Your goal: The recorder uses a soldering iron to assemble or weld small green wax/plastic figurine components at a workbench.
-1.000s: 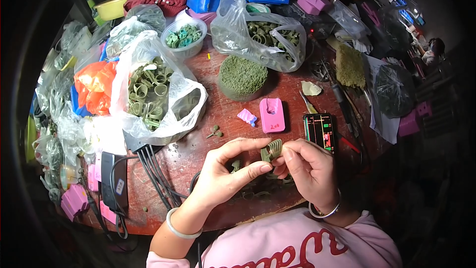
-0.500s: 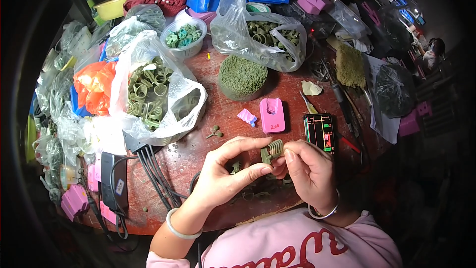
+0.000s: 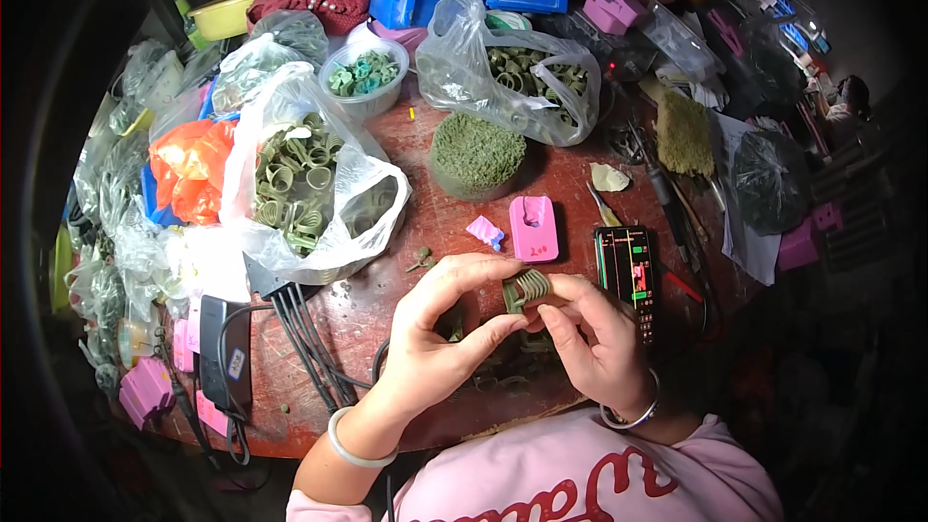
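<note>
Between my two hands is a dark green ribbed ring (image 3: pixel 523 292), apparently of wax. My left hand (image 3: pixel 443 314) pinches it from the left, thumb below and index finger above. The fingers of my right hand (image 3: pixel 596 333) close on its right side. Just beyond the ring lie a pink mould block (image 3: pixel 534 229) with a hollow in its top and a small pink-and-blue piece (image 3: pixel 486 231). More green pieces (image 3: pixel 503 367) rest on the table under my hands, partly hidden by them.
Plastic bags of green rings stand at the left (image 3: pixel 300 179) and the back (image 3: pixel 541 77). A round green textured block (image 3: pixel 478 157) sits mid-table. To the right are a lit phone (image 3: pixel 626 275) and pen-like tools (image 3: pixel 667 203); black cables (image 3: pixel 309 343) run along the left.
The ring has turned between my fingers and shifted slightly left, so its ribs face differently. My right hand has changed its grip, the thumb now lower. The view has shifted a little.
</note>
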Motion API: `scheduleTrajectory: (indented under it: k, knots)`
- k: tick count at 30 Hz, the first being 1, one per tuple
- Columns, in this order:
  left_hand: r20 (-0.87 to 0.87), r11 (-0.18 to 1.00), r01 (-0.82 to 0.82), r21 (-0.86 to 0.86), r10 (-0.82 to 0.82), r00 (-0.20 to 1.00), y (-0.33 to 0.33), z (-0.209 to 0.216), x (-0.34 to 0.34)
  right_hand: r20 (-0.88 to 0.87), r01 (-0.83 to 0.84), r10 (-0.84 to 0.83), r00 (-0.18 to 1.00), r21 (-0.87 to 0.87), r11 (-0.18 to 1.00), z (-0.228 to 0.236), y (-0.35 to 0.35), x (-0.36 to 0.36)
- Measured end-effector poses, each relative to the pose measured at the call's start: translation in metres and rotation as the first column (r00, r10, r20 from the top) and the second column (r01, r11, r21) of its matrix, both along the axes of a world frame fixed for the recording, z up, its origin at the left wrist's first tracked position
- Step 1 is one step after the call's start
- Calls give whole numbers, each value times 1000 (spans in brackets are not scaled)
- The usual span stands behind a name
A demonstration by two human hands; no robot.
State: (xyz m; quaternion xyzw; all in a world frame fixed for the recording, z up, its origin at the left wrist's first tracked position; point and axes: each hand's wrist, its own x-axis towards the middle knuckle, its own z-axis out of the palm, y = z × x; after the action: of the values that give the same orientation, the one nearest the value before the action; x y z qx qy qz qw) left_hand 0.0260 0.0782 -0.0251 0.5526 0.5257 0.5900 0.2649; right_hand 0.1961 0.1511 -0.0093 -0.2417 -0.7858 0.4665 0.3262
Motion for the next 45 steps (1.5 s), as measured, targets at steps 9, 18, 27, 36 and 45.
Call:
scheduleTrajectory:
  k: [9,18,27,36,45]
  knots:
    - [68,972,134,-191,-123,990,-6,7,6,-73,23,-66,995,-487,873,10,0,7]
    - [21,987,138,-82,-137,990,3,0,7,-19,84,-101,995,-416,906,9,1,9]
    - [142,983,-41,-178,67,988,-8,-5,6,48,531,-630,775,491,691,-20,113,58]
    - [326,964,-59,-258,144,934,-3,-7,6,264,392,-597,757,547,740,-63,165,106]
    - [255,972,-51,-227,110,961,-1,-6,1,220,139,-317,923,576,806,5,84,30]
